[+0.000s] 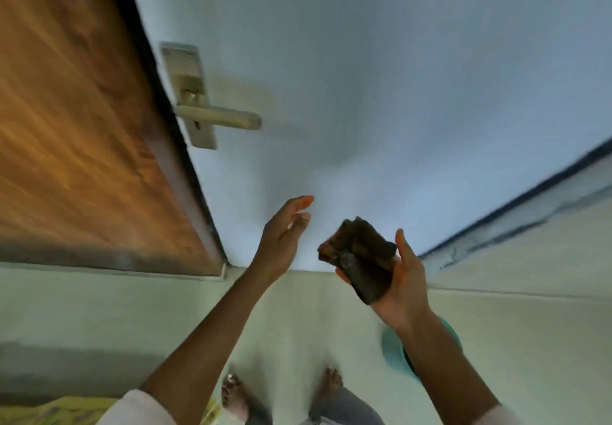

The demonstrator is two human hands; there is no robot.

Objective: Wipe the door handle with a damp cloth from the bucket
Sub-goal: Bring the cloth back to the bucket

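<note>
While the right hand cups a dark, folded cloth loosely in its half-open palm, the left hand reaches upward empty, fingers spread. Both are well below the door handle on the pale door. With so slack a hold, the cloth could slip off before reaching the lever, or drip onto the floor near the bare feet and teal bucket.

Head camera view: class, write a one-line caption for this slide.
Right hand holds a dark folded cloth, empty left hand raised, both below the unwiped door handle.
</note>
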